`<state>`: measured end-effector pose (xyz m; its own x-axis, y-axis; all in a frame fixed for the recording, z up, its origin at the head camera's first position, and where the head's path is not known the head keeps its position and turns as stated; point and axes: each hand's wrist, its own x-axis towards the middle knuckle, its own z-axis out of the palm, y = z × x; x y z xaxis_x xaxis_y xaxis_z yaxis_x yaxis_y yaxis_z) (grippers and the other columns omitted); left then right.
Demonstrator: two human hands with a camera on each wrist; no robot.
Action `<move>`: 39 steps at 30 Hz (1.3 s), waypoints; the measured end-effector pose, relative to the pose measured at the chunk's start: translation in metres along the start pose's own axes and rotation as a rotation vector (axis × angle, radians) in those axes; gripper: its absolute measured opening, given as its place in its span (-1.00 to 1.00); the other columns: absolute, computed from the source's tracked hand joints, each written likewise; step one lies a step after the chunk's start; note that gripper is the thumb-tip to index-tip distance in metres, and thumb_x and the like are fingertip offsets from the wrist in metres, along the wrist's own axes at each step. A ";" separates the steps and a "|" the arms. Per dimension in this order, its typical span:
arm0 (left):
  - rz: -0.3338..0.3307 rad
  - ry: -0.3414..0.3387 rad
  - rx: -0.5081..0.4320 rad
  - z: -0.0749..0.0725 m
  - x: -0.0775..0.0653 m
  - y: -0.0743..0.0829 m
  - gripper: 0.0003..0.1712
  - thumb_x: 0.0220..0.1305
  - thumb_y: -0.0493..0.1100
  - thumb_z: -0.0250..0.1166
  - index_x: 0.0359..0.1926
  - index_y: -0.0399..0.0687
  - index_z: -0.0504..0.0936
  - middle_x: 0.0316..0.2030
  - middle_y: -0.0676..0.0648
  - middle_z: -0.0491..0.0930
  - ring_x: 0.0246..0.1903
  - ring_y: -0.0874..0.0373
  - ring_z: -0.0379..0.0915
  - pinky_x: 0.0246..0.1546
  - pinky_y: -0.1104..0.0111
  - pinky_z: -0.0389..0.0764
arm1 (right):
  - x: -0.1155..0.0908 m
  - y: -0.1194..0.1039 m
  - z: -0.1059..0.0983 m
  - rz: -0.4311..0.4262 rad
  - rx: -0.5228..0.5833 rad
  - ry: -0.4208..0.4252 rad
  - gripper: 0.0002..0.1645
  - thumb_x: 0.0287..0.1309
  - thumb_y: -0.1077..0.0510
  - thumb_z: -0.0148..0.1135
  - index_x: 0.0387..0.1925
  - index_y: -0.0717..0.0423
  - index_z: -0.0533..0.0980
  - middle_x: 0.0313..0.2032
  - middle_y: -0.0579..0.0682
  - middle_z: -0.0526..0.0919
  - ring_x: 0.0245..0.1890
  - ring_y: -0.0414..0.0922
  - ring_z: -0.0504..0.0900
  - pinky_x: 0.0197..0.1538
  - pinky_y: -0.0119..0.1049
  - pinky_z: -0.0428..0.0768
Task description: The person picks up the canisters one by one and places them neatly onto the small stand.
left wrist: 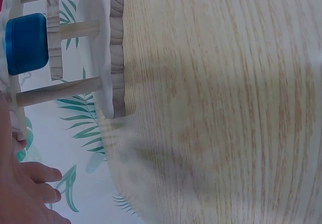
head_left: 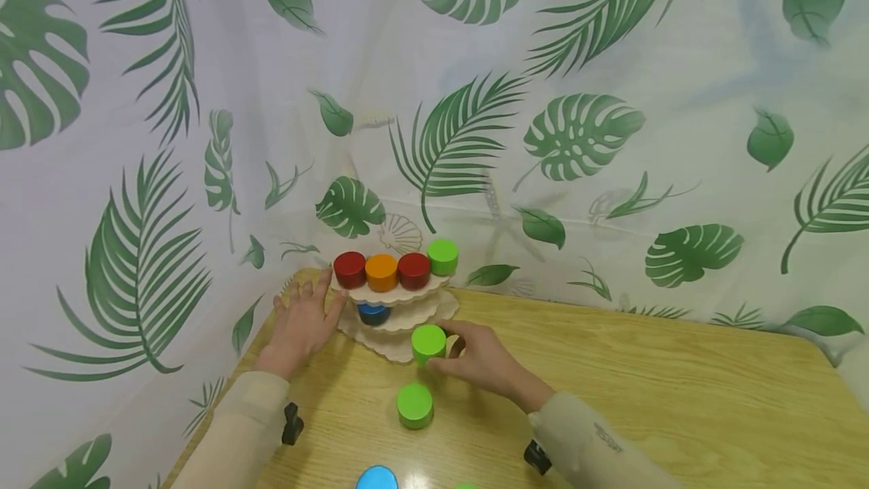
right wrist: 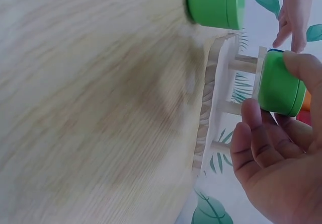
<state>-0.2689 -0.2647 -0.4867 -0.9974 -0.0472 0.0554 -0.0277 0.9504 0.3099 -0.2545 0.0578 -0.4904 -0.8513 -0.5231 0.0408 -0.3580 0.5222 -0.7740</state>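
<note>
A three-tiered wooden stand [head_left: 407, 318] with scalloped edges stands near the table's far left corner. Two red tins, an orange tin [head_left: 382, 272] and a green tin [head_left: 443, 257] line its top tier; a dark blue tin [left wrist: 27, 44] sits lower, between tiers. My left hand [head_left: 302, 321] touches the top tier's left edge, its fingers extended. Between thumb and fingers, my right hand [head_left: 480, 357] pinches a green round tin [right wrist: 277, 85], held up in front of the stand's lower tiers. Another green tin [head_left: 415, 406] rests on the table just nearer to me.
A light blue tin [head_left: 377, 478] and a sliver of another green tin [head_left: 466, 486] show at the bottom edge of the head view. Leaf-printed sheeting [head_left: 597, 36] hangs behind and left of the wood-grain table [head_left: 631, 376].
</note>
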 end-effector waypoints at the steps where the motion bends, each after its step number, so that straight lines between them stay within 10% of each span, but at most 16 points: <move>1: 0.000 0.000 0.000 0.000 0.000 0.000 -0.10 0.64 0.39 -0.36 0.70 -0.08 0.01 0.54 -0.53 0.18 0.58 -0.57 -0.13 0.47 -0.54 -0.14 | 0.002 -0.001 0.001 0.009 0.001 0.004 -0.31 0.20 -0.01 0.54 0.33 0.05 0.58 0.05 -0.06 0.75 -0.23 -0.14 0.61 -0.30 -0.42 0.57; 39: 0.040 0.017 -0.016 0.000 -0.006 0.003 -0.07 0.64 0.41 -0.39 0.69 -0.12 -0.01 0.49 -0.56 0.24 0.54 -0.60 -0.06 0.42 -0.58 -0.08 | 0.024 -0.014 0.029 0.016 0.077 0.122 -0.33 0.22 -0.01 0.53 0.34 -0.06 0.56 0.09 -0.05 0.71 -0.37 -0.12 0.63 -0.36 -0.41 0.62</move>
<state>-0.2629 -0.2619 -0.4861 -0.9963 -0.0142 0.0843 0.0138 0.9465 0.3223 -0.2588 0.0181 -0.4971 -0.8985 -0.4272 0.1012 -0.3179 0.4740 -0.8212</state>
